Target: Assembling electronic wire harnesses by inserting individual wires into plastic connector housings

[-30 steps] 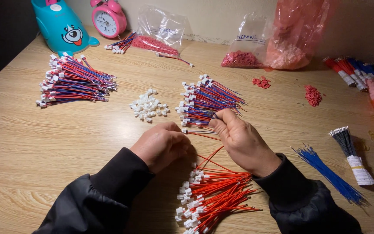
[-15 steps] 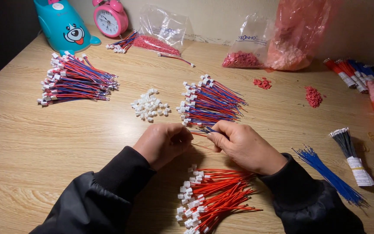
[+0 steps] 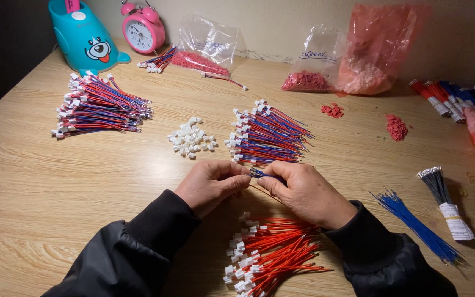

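Both hands' grip on blue wire (image 3: 264, 175) (pale wooden tabletop (image 3: 39, 181)).

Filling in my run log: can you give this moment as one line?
left hand: pinching blue wire | right hand: pinching same wire | nearest: pile of red wires with white plugs | beyond: small white plastic connectors

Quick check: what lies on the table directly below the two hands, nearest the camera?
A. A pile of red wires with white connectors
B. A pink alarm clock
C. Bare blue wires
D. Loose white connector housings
A: the pile of red wires with white connectors lies just under the left hand and right hand.
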